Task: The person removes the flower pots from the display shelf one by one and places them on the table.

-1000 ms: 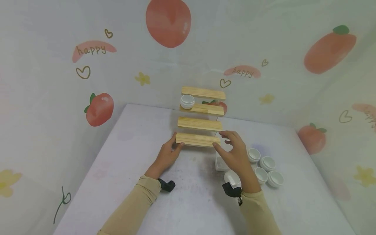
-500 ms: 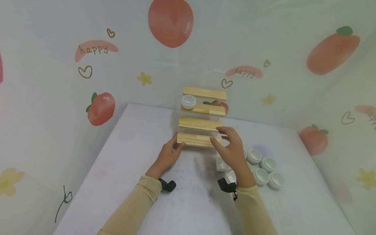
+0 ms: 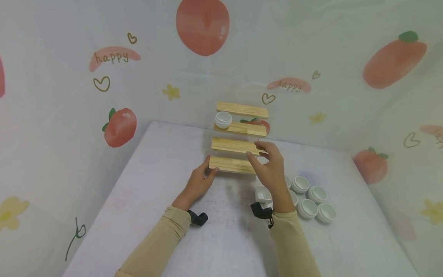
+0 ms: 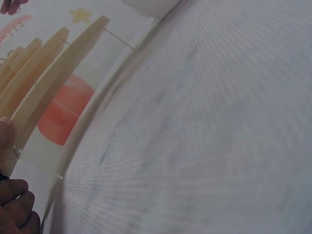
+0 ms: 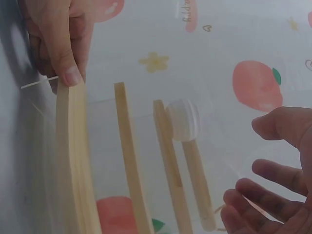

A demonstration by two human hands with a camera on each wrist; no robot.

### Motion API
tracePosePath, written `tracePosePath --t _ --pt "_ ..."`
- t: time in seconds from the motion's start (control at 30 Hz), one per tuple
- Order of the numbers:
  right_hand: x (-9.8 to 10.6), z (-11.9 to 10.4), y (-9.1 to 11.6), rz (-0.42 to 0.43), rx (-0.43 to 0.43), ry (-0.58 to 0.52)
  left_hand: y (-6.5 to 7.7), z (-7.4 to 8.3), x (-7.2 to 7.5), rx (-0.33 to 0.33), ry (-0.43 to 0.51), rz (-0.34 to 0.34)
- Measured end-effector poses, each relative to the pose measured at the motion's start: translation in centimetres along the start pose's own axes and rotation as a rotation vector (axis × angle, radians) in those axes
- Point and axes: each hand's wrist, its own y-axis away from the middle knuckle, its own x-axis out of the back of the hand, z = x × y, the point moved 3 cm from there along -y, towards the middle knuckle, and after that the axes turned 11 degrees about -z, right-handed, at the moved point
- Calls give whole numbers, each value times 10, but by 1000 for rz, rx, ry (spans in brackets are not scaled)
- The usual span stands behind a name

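A stepped rack of wooden slats stands at the back of the table. My left hand (image 3: 198,181) grips the left end of its lowest slat (image 3: 231,164), thumb on the front edge, as the right wrist view also shows. One white round bowl (image 3: 223,120) sits at the left end of a higher slat (image 3: 247,129), below the top slat (image 3: 242,109). My right hand (image 3: 271,169) hovers before the rack's right end with nothing in it. In the right wrist view the right hand's fingers (image 5: 273,195) are spread, apart from the slats.
Several white round bowls (image 3: 307,208) stand on the table (image 3: 138,215) to the right, some partly hidden behind my right forearm. A white square dish (image 3: 263,194) lies just left of them. A printed cloth wall (image 3: 194,73) rises close behind the rack.
My right hand has moved left and slightly up along the rack's right end, from the lowest slat towards the one above. My left hand keeps its grip.
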Motion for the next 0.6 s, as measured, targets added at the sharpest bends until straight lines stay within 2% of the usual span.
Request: tracePosePath --t 0.37,0.6 --pt "-8 -4 -16 14 -9 17 -1 0 0 2 -12 0" --pt "-20 -2 -31 -22 -21 18 -1 1 1 10 -12 6"
